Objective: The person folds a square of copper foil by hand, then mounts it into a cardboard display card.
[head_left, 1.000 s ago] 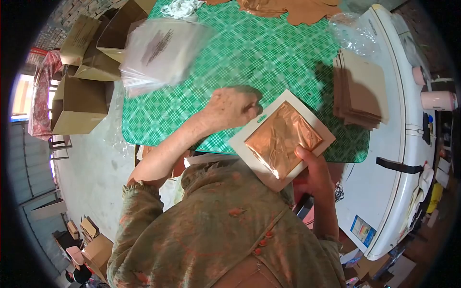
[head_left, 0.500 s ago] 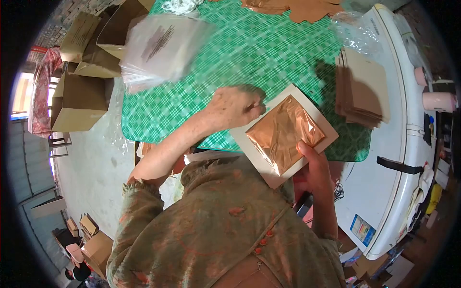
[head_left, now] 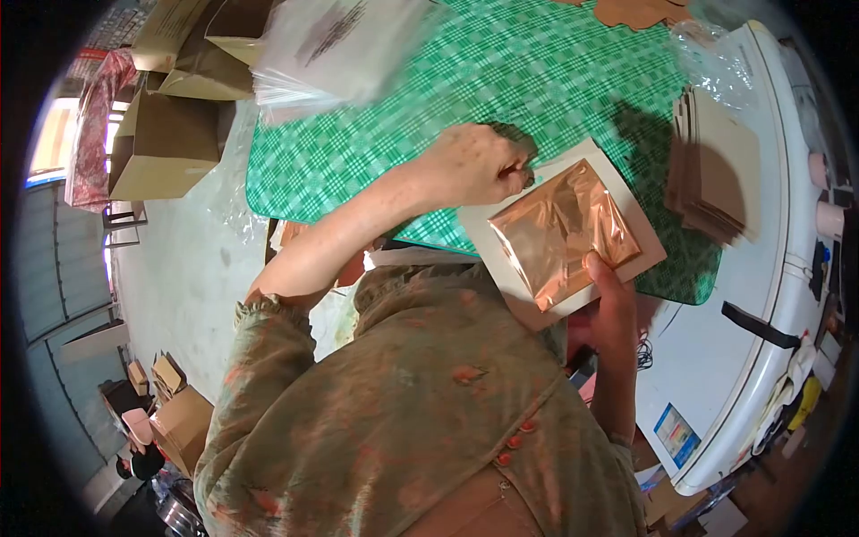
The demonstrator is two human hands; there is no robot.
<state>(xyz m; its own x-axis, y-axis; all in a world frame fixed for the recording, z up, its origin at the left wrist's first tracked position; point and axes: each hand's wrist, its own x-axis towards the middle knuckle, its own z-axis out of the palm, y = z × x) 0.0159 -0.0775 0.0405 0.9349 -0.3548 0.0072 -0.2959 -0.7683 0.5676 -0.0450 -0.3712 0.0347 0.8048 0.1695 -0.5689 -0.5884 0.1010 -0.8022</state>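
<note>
My right hand (head_left: 611,288) grips a pale square card (head_left: 637,192) by its lower right side, with the thumb on top. On the card lies a shiny, wrinkled copper-coloured foil sheet (head_left: 565,237), and the thumb presses its edge. Against the card's upper left edge, my left hand (head_left: 479,166) is closed with the fingers curled in. Whatever those fingers may hold is hidden. The card is tilted over the near edge of a table with a green checked cover (head_left: 358,161).
A stack of clear plastic bags (head_left: 335,54) lies at the table's far left. Pale cards (head_left: 716,166) are stacked at the right, beside a white appliance (head_left: 761,259). Crumpled clear plastic (head_left: 716,63) and brown pieces (head_left: 640,11) lie at the back. Cardboard boxes (head_left: 170,148) stand left.
The view has shifted, so the table and its things appear farther up and right. Both hands stay in nearly the same places around the card. My right hand keeps its grip.
</note>
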